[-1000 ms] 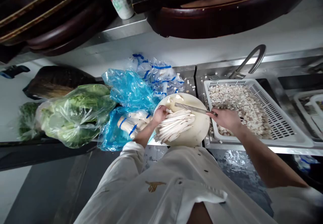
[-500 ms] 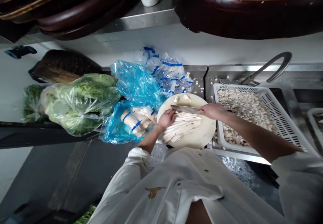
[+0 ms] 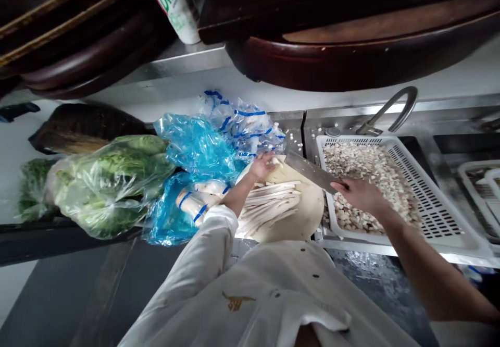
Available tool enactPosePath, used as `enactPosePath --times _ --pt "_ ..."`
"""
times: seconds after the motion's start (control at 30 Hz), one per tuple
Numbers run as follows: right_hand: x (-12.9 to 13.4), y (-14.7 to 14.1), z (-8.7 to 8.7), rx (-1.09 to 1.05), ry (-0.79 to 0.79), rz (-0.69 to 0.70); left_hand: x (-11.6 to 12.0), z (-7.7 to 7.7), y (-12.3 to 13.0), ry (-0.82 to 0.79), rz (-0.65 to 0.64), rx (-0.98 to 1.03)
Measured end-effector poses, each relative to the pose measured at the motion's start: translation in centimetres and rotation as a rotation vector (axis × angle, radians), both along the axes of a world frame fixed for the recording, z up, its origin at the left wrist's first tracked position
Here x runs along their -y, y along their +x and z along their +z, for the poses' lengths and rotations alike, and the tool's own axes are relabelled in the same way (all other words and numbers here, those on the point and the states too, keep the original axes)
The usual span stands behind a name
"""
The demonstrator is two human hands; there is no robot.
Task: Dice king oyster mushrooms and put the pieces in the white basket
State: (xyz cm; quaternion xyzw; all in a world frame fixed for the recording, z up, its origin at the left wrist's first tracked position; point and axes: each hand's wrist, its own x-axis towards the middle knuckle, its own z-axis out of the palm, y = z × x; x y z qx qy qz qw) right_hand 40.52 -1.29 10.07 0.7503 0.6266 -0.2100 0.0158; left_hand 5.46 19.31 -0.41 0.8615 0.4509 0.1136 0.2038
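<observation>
Near: white coat front (image 3: 250, 295). Just beyond, round board (image 3: 311, 214) with pale strips (image 3: 269, 203) bunched on its left half; sliced lengthwise, not diced. Left of board, open blue bag (image 3: 166, 219) with banded whole pieces (image 3: 193, 203), look uncut. Right hand (image 3: 360, 195) right of board, fingers clenched on cleaver (image 3: 312, 173) handle, blade over board's far right, clear of strips. Right, white basket (image 3: 464, 238) in sink area, big heap of small diced bits (image 3: 375, 175); looks like most of the cutting is done, strips and banded pieces left. Left hand (image 3: 262, 166) at board's far edge by small scraps, fingers extended; can't tell if gripping any. Far: crumpled clear wrappers (image 3: 253, 123), faucet (image 3: 406, 108).
</observation>
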Motion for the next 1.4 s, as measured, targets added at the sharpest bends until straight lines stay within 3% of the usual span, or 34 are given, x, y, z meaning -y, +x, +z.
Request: enactPosePath --times 0.07,0.13,0.3,0.4,0.53,0.7,0.87,0.97,1.07,1.2,1.27,1.33,1.4 --pt "1.8 -0.4 -0.9 -0.094 0.003 -0.056 -0.6 -0.4 1.7 -0.019 -0.145 -0.074" --pt "3.4 -1.0 -1.8 -0.183 -0.009 -0.095 -0.6 -0.8 2.8 -0.032 -0.194 -0.121" --pt "5.8 -3.2 -3.2 -0.229 -0.036 -0.131 1.6 -1.1 3.3 -0.044 0.038 -0.129" --pt "5.5 -5.0 -3.2 -0.125 0.001 -0.071 2.8 -0.9 2.9 -0.064 0.107 -0.115" --pt "3.4 -6.8 -2.3 -0.011 0.027 0.005 3.4 -0.6 2.7 -0.098 0.065 -0.12" --pt "2.8 -6.4 -2.0 0.026 0.075 -0.068 3.5 -1.1 3.2 -0.004 0.06 -0.083" --pt "7.9 -6.3 -3.5 -0.111 0.074 -0.201 2.6 -2.2 3.9 -0.014 -0.1 -0.07" --pt "11.7 -7.9 -4.3 -0.195 0.033 -0.306 1.9 -2.5 5.0 -0.041 -0.135 -0.014" --pt "14.4 -10.3 -4.9 -0.25 -0.001 -0.419 2.2 -2.3 7.4 -0.066 -0.265 0.055" --pt "15.9 -12.4 -5.2 -0.301 0.009 -0.471 4.2 -1.4 10.1 -0.085 -0.559 0.029" --pt "16.1 -12.9 -5.1 -0.299 0.02 -0.481 5.4 -0.8 10.3 -0.042 -0.644 -0.022" --pt "16.2 -13.2 -4.8 -0.301 0.019 -0.49 6.3 -0.4 9.9 0.012 -0.644 -0.083" --pt "16.4 -13.5 -4.4 -0.316 0.017 -0.485 7.0 -0.3 9.3 0.043 -0.564 -0.143"
